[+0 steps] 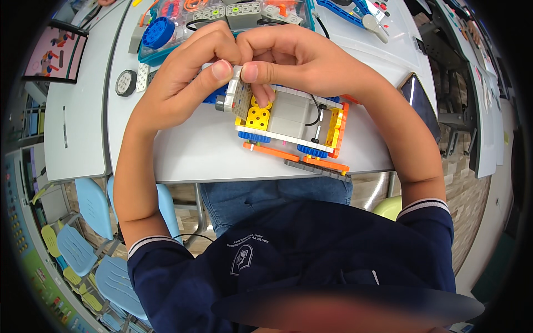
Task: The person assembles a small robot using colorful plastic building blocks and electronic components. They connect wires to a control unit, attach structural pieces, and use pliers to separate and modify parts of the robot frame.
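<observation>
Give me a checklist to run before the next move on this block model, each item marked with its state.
1. Grey plate pinched by both thumbs: ok.
2. Left hand and right hand both on the model: ok.
3. Model resting on the table: ok.
4. Plate fully seated: cannot tell, fingers hide the joint.
5. Black cable away from the fingers: ok.
6. Parts tray within reach: ok.

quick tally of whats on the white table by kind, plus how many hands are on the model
Hands on the model: 2, left hand and right hand
Building-block model: 1
Parts tray: 1
Loose black wheel: 1
Dark tablet: 1
Total: 6, all over or on the white table
</observation>
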The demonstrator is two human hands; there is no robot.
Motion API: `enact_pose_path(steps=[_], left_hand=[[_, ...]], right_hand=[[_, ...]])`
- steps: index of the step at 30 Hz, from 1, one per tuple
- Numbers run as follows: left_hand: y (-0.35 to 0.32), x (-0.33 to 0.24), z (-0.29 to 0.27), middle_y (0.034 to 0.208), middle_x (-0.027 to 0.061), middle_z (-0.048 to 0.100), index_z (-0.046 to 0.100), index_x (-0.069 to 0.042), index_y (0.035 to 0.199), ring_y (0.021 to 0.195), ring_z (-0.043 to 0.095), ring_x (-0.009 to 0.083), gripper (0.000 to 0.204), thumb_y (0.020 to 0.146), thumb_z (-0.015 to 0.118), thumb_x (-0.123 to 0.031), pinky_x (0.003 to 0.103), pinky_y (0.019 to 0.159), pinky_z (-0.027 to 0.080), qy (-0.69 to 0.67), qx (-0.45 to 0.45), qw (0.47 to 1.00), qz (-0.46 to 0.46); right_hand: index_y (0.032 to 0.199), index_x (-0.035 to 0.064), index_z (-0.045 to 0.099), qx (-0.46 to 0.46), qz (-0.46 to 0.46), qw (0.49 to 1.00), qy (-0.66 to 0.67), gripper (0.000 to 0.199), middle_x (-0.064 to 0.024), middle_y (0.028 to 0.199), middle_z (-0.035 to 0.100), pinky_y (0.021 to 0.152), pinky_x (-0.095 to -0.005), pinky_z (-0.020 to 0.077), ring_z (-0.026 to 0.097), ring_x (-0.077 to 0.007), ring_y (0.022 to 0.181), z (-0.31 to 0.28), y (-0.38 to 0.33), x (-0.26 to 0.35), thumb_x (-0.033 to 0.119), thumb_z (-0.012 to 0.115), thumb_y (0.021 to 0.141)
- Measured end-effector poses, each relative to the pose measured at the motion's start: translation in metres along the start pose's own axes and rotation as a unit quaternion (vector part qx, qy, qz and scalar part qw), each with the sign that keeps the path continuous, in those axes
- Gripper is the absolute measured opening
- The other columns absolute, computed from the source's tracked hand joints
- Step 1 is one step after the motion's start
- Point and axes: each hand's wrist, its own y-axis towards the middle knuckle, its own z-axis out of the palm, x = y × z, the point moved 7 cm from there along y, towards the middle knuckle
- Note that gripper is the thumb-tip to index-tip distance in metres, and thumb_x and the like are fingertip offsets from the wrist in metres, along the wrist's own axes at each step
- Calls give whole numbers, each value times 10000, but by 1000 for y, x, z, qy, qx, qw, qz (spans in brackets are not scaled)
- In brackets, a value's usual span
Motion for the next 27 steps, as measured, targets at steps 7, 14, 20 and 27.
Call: enact_pose_path(steps=[7, 14, 20, 27], left_hand=[[0, 0, -1, 898, 54, 502, 592, -40, 951, 856, 494, 176, 238, 1049, 518, -244, 308, 778, 409, 6, -1, 1000, -6], [0, 1, -1, 894, 58, 502, 588, -39, 949, 848, 492, 182, 242, 1047, 520, -250, 313, 777, 408, 10, -1, 1000, -9], [0, 0, 1, 895, 60, 511, 596, -35, 954, 850, 498, 183, 248, 1046, 526, -254, 315, 780, 413, -4, 0, 1000, -8], [0, -1, 1, 887, 62, 530, 615, -32, 963, 853, 509, 186, 253, 1045, 535, -257, 317, 776, 422, -12, 1, 1000, -5]], right_hand=[[983, 49, 570, 5, -8, 1000, 6, 205, -9, 812, 614, 780, -275, 517, 630, -84, 783, 0, 0, 0, 235, 609, 1060], [989, 49, 578, 4, -8, 1000, -2, 189, -5, 814, 623, 772, -269, 518, 635, -83, 781, 0, 0, 0, 221, 626, 1050], [968, 28, 613, -8, -4, 1000, -2, 193, -39, 778, 681, 737, -266, 526, 673, -100, 750, -1, -2, 2, 205, 657, 1032], [952, 19, 657, -7, -3, 1000, 1, 219, -52, 788, 710, 744, -264, 524, 687, -105, 757, -2, -2, 2, 223, 650, 1033]])
